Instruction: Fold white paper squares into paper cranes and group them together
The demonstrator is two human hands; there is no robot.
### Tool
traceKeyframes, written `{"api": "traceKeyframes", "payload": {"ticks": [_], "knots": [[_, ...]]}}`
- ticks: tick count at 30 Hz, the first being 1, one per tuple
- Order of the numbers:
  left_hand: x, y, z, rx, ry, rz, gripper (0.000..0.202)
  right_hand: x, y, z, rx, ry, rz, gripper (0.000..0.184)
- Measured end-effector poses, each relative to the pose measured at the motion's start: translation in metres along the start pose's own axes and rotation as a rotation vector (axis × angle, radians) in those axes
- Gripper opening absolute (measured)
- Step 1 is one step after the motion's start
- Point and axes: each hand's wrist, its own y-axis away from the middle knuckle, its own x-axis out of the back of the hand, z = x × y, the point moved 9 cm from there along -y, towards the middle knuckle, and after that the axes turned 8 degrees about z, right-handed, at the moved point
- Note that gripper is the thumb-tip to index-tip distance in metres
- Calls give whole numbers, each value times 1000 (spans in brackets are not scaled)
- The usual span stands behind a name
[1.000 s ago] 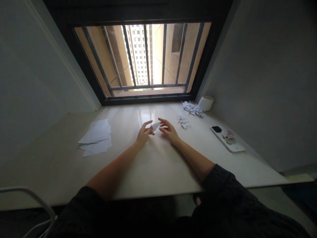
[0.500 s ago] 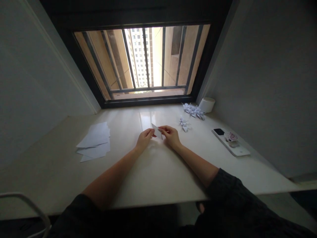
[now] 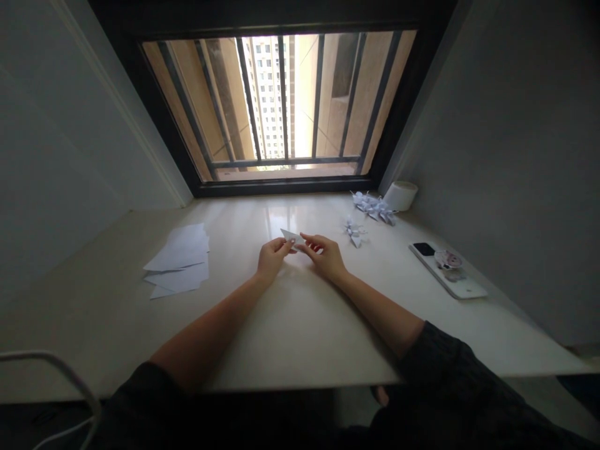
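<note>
A small folded piece of white paper (image 3: pixel 291 236) with a pointed corner is held just above the white sill, between both hands. My left hand (image 3: pixel 272 259) pinches its left and lower part, thumb on top. At its right edge, my right hand (image 3: pixel 327 255) grips it between thumb and fingertips. The fingers cover part of the fold. To the right of my right hand lies a small group of folded paper cranes (image 3: pixel 355 233), with a larger cluster of them (image 3: pixel 374 207) farther back.
Loose white paper sheets (image 3: pixel 180 259) lie overlapping at the left. A white phone (image 3: pixel 447 270) with a round grip rests at the right. A white cup-like object (image 3: pixel 400 195) stands in the back right corner. A pale cable (image 3: pixel 60 369) curves at the lower left, and a barred window (image 3: pixel 281 106) faces me.
The folded paper has turned, its point now aimed more to the upper left. My fingers have shifted on it. The whole view has moved slightly.
</note>
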Motion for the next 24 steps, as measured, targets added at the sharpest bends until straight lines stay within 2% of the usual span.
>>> {"api": "traceKeyframes", "payload": {"ticks": [4, 8, 16, 20, 24], "knots": [[0, 0, -2, 17, 13, 10, 28, 0, 1, 9, -63, 41, -4, 45], [0, -3, -6, 29, 9, 7, 28, 0, 1, 15, -140, 24, -14, 38], [-7, -2, -8, 55, 118, -58, 32, -5, -1, 31, -317, -369, 35, 45], [-5, -2, -9, 56, 81, -41, 33, -7, -1, 28, -308, -383, 28, 34], [-2, -2, -9, 57, 72, -14, 34, -8, -1, 24, -282, -314, -12, 35]]}}
